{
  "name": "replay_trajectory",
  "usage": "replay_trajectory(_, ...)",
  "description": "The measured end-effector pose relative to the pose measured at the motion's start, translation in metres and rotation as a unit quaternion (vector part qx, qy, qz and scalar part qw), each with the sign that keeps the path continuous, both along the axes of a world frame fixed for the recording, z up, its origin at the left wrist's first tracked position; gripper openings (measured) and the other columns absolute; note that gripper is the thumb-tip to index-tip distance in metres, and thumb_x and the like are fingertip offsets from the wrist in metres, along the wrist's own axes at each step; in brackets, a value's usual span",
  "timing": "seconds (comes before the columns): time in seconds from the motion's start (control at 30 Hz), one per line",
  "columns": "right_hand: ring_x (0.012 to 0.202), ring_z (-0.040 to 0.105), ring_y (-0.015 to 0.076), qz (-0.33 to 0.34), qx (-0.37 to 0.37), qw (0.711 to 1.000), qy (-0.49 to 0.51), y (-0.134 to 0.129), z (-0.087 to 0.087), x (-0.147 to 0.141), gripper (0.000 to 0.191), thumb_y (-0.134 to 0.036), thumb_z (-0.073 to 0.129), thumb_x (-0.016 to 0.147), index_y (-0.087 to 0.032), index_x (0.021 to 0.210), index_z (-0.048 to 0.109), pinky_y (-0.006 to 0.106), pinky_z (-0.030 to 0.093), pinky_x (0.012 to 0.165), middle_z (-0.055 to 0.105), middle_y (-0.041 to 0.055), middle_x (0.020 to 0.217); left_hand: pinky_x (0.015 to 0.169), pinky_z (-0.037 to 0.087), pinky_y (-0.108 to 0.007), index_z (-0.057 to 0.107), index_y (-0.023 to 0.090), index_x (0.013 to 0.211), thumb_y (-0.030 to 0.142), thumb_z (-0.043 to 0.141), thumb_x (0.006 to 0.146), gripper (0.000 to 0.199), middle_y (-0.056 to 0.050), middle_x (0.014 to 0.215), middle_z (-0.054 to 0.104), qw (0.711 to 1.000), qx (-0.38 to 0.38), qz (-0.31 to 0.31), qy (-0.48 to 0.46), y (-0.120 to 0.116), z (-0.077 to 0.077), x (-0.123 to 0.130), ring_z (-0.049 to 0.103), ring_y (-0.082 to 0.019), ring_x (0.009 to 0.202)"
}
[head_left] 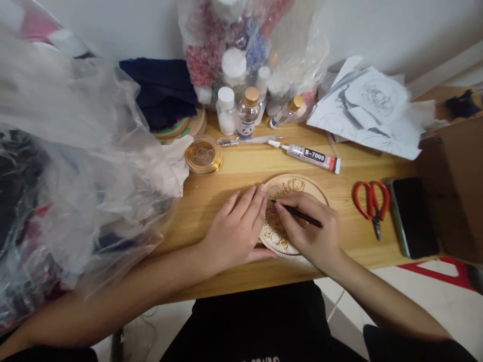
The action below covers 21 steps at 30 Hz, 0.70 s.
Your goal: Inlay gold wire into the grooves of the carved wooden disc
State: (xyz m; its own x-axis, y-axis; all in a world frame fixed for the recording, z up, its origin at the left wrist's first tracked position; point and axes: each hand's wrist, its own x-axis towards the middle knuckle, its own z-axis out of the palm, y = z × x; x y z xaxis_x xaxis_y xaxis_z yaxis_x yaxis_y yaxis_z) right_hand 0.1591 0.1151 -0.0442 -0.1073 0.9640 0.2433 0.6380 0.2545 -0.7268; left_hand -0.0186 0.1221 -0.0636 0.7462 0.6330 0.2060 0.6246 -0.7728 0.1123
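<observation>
A round, pale wooden plate (322, 192) with a thin rim lies near the table's front edge. Gold wire outlines (277, 239) and a dark line drawing cover its face. My left hand (237, 223) rests over the plate's left side, fingers straight and close together on top, the thumb along its lower edge, gripping it. Between the thumb and fingers of my right hand (315, 226) is a pair of slim black tweezers (302, 215), pointing left at the drawing beside my left fingertips. The tweezers' tips are too small to make out clearly.
A spool of gold wire (204, 155), a pen (249, 141) and a glue tube (313, 157) lie behind the plate. Small bottles (247, 113) stand farther back. Red-handled pliers (374, 203) and a phone (413, 216) are right; plastic bags (94, 166) crowd the left.
</observation>
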Motion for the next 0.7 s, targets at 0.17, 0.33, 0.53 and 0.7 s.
replay_trajectory(0.17,0.074,0.065,0.0169,-0.011,0.018,1.0,-0.007,-0.003,-0.003,-0.004,0.009,-0.013,0.058,0.08,-0.021,0.083,0.061,0.032,0.054,0.067,0.069,0.0032,0.079,0.104,0.033,-0.044,0.049,-0.003,0.128,0.077,0.035,0.078,0.096,-0.026,0.139,0.044,1.0,0.013,0.002,-0.003,-0.001,-0.001,0.0,0.043,-0.035,0.128)
replay_trajectory(0.33,0.074,0.066,0.0167,-0.008,-0.022,1.0,0.012,0.001,0.005,0.003,0.006,-0.017,0.062,0.08,-0.02,0.083,0.065,0.031,0.054,0.067,0.07,0.0035,0.079,0.105,0.031,-0.044,0.049,-0.003,0.127,0.076,0.034,0.079,0.093,-0.025,0.138,0.045,1.0,0.015,0.005,-0.004,-0.002,-0.001,0.0,0.043,-0.034,0.128)
replay_trajectory(0.53,0.068,0.064,0.0173,-0.068,-0.088,0.977,0.184,0.029,0.007,0.029,0.002,-0.025,0.069,0.077,-0.024,0.077,0.067,0.033,0.054,0.061,0.068,0.0019,0.074,0.106,0.03,-0.045,0.05,0.0,0.127,0.077,0.037,0.077,0.093,-0.025,0.138,0.045,1.0,0.004,-0.001,-0.021,-0.001,-0.002,-0.002,0.04,-0.034,0.131)
replay_trajectory(0.7,0.06,0.06,0.0136,-0.124,-0.093,0.932,0.327,0.055,-0.01,0.048,0.008,-0.026,0.071,0.07,-0.022,0.07,0.064,0.03,0.051,0.06,0.064,-0.0005,0.066,0.106,0.034,-0.046,0.053,0.002,0.123,0.079,0.041,0.074,0.092,-0.024,0.137,0.047,0.999,-0.007,-0.002,-0.049,0.003,-0.002,-0.004,0.041,-0.034,0.13)
